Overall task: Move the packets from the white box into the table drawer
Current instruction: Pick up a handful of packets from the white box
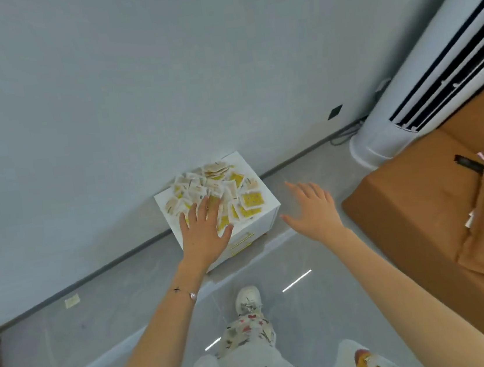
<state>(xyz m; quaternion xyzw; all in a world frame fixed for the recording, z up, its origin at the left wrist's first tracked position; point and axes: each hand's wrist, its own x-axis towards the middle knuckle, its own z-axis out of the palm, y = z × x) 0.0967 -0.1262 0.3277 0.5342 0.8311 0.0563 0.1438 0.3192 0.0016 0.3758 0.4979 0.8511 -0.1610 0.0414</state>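
Note:
A small white cabinet stands against the grey wall, with gold drawer handles on its front. Several white and yellow packets lie heaped over its top. My left hand reaches out with straight, spread fingers over the near left part of the heap; whether it touches the packets I cannot tell. My right hand hovers open in the air to the right of the cabinet, holding nothing. The drawers look shut.
A brown sofa fills the right side, with a white standing air conditioner behind it. One loose packet lies on the grey floor by the wall at left. My foot stands in front of the cabinet.

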